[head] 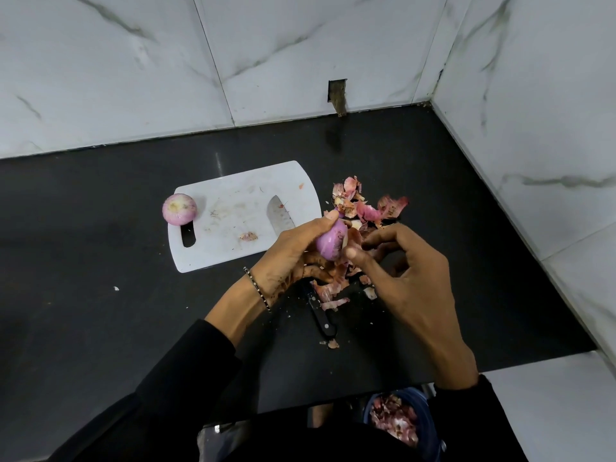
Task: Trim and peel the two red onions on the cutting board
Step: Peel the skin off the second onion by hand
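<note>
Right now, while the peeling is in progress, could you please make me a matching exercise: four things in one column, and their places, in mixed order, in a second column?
Things
1. paler onion
2. darker onion
3. knife
4. pile of skins

Places
a. in the grip of the left hand
b. on the black counter, right of the cutting board
c. at the board's left edge, by its slot
d. blade on the board, handle on the counter

Pairs: 1-c, 2-a, 3-d, 4-b
</note>
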Motion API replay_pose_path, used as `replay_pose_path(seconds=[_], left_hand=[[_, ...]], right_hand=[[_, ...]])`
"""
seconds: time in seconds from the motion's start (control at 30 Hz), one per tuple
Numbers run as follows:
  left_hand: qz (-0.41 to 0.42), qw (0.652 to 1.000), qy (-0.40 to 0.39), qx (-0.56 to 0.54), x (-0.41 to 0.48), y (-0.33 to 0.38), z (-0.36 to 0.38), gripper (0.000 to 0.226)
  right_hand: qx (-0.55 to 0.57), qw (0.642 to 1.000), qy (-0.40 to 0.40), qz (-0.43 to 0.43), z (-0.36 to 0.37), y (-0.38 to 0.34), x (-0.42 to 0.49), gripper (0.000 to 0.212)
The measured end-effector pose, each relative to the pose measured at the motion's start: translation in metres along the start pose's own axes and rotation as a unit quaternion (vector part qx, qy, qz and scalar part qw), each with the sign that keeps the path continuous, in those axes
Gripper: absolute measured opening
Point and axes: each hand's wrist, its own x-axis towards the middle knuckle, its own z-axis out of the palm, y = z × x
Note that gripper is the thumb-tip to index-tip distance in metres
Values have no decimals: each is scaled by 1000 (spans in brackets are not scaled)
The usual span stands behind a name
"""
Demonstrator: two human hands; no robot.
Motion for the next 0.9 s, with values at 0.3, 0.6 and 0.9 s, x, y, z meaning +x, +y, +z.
replay_pose_path(seconds=[0.3,0.6,0.9], left_hand=[[3,999,-21,43,0,1,4,40],[19,996,-24,89,2,2,5,34],[8,994,-5,107,1,1,12,38]], right_hand=[[-31,996,-23,-74,9,-2,4,51],[-25,997,-30,-64,8,-1,3,44],[-45,997,-20,-67,11,3,0,31]])
